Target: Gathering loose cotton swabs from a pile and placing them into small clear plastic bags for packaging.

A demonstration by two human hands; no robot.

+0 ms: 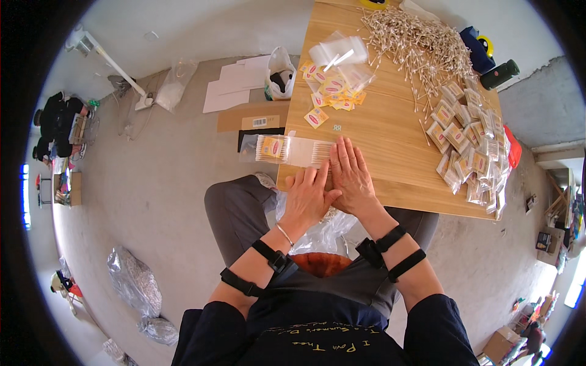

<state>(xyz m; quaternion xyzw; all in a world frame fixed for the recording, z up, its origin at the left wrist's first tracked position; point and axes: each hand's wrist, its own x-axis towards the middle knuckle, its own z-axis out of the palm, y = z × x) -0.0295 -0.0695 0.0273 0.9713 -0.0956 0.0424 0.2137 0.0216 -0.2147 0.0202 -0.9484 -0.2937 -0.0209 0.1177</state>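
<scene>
A row of cotton swabs (321,152) lies side by side on a white sheet (300,151) at the near left corner of the table. My right hand (353,180) rests flat along the right side of that row, fingers stretched out and together. My left hand (309,194) is at the near end of the swabs, index finger extended, other fingers bent, thumb touching my right hand. Nothing gripped shows in either hand; what lies under the palms is hidden. Left of the row sits a clear packet of swabs with a yellow card (272,146).
Yellow cards (334,88) and clear empty bags (343,53) lie farther back on the wooden table (390,146). Loose swabs (421,39) are heaped at the far right, above a pile of filled packets (473,143). A dark green cylinder (499,74) lies at the right edge.
</scene>
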